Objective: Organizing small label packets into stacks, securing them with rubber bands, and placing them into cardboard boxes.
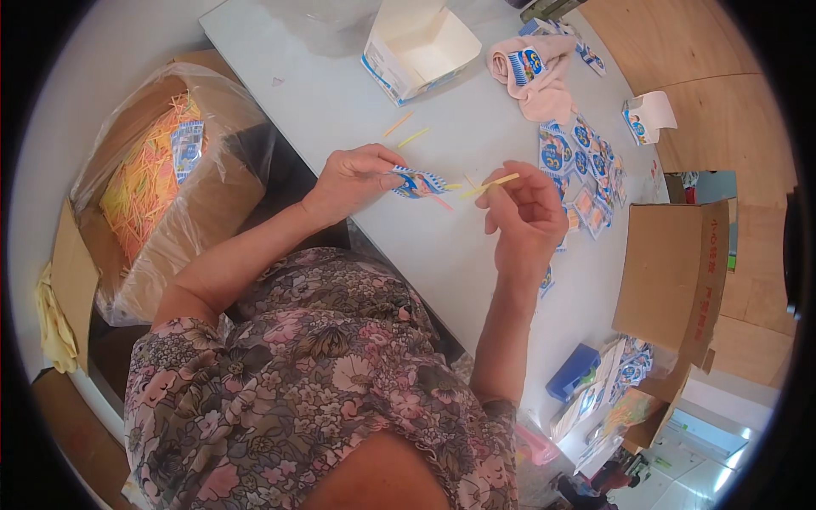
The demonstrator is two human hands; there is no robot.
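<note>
Above the white table, my left hand [361, 178] pinches a small blue-and-white printed packet [416, 182] by its left end. Thin yellow and pink sticks poke out of the packet's right end. Close by on the right, my right hand [523, 204] holds a few thin yellow sticks [493, 184] between thumb and fingers. Two loose sticks, one orange [398, 124] and one yellow-green [413, 137], lie on the table just beyond my left hand.
A plastic-lined carton [144, 195] of coloured sticks stands at the left. On the table [314, 93] are an open white box [425, 51], a pink towel [544, 85] and many blue packets [586, 161]. A large cardboard box [667, 280] sits at the right, near a blue container [574, 372].
</note>
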